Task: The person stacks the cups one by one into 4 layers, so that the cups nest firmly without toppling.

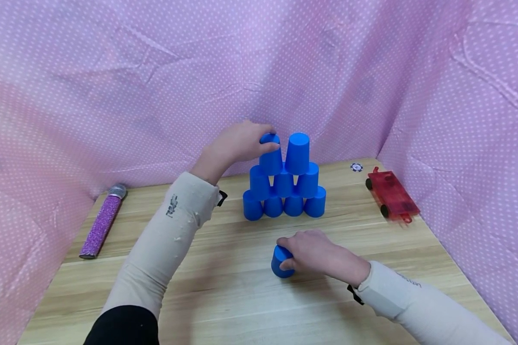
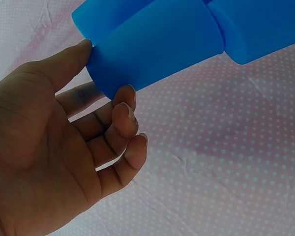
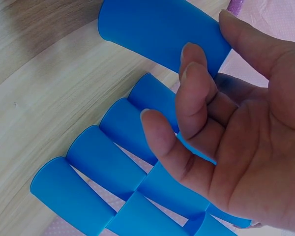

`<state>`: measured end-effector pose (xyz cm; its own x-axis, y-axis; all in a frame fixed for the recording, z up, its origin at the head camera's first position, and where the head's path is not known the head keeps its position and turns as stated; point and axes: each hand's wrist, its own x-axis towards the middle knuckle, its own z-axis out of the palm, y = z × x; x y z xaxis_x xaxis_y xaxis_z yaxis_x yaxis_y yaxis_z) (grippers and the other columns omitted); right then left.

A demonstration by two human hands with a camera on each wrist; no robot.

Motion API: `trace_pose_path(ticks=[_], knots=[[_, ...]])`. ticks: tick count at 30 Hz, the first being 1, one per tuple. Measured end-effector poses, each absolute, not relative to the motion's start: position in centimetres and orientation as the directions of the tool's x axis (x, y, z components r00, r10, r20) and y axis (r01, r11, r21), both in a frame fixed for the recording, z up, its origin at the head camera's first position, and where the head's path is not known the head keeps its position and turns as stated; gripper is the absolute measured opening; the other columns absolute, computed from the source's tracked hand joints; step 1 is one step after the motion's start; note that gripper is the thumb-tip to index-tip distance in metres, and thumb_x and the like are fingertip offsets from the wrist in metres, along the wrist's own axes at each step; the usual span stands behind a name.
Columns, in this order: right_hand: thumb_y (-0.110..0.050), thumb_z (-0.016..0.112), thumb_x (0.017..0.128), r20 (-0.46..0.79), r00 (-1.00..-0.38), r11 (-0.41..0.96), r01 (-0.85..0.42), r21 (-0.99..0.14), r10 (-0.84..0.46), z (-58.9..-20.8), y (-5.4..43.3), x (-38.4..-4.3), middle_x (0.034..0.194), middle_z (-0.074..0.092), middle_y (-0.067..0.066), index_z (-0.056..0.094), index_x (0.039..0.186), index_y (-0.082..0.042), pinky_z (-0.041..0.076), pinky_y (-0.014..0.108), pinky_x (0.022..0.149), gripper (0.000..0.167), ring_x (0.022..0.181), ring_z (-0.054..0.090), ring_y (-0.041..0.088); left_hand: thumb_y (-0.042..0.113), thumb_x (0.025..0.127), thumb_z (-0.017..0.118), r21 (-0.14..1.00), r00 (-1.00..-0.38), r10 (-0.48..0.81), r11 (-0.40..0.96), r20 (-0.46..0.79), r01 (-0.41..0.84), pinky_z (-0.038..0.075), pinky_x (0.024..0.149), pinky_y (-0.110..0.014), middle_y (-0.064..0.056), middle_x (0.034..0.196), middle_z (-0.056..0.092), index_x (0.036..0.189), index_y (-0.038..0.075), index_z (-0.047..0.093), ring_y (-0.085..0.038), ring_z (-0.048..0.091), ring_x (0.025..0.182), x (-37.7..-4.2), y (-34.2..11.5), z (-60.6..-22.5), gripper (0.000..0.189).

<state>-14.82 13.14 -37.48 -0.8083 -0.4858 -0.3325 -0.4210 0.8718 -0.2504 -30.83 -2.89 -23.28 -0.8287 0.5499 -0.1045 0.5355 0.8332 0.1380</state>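
Note:
Blue cups stand upside down in a stacked pyramid, with several in the bottom row (image 1: pixel 253 207), three in the row above (image 1: pixel 283 185) and two on top. My left hand (image 1: pixel 247 140) pinches the top-left cup (image 1: pixel 271 162) near its upper end; in the left wrist view thumb and fingertips meet that cup (image 2: pixel 157 46). Beside it stands the top-right cup (image 1: pixel 298 154), untouched. In front of the pyramid, my right hand (image 1: pixel 312 253) grips a separate blue cup (image 1: pixel 280 262) by its upper end. The right wrist view shows this cup (image 3: pixel 162 34) between thumb and fingers.
On the wooden table (image 1: pixel 224 297), a purple glittery microphone (image 1: pixel 103 223) lies at the left. A red toy car (image 1: pixel 392 194), slightly blurred, is at the right, near a poker chip (image 1: pixel 356 167). Pink dotted cloth (image 1: pixel 177 86) hangs behind and along the sides.

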Motion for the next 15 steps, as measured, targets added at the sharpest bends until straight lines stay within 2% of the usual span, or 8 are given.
trace_pose_path(ticks=[9, 15], knots=[[-0.047, 0.074, 0.087, -0.336, -0.809, 0.874, -0.417, -0.251, -0.483, -37.43, 13.12, -14.81, 0.096, 0.074, -0.002, 0.065, 0.122, -0.02, 0.058, 0.037, 0.08, 0.046, 0.085, 0.069, 0.016, 0.05, 0.102, 0.049, 0.13, -0.835, 0.536, 0.843, -0.124, 0.522, 0.049, 0.104, -0.053, -0.008, 0.145, 0.058, 0.148, 0.021, 0.048, -0.032, 0.056, 0.132, -30.84, -2.78, -23.08, 0.055], [-0.047, 0.075, 0.087, -0.339, -0.812, 0.877, -0.411, -0.248, -0.476, -37.26, 13.07, -14.7, 0.095, 0.074, -0.003, 0.065, 0.121, -0.02, 0.057, 0.036, 0.079, 0.044, 0.083, 0.067, 0.015, 0.053, 0.101, 0.049, 0.144, -0.841, 0.526, 0.849, -0.127, 0.509, 0.044, 0.11, -0.053, -0.007, 0.153, 0.05, 0.153, 0.023, 0.04, -0.031, 0.049, 0.14, -30.67, -3.27, -22.63, 0.061]])
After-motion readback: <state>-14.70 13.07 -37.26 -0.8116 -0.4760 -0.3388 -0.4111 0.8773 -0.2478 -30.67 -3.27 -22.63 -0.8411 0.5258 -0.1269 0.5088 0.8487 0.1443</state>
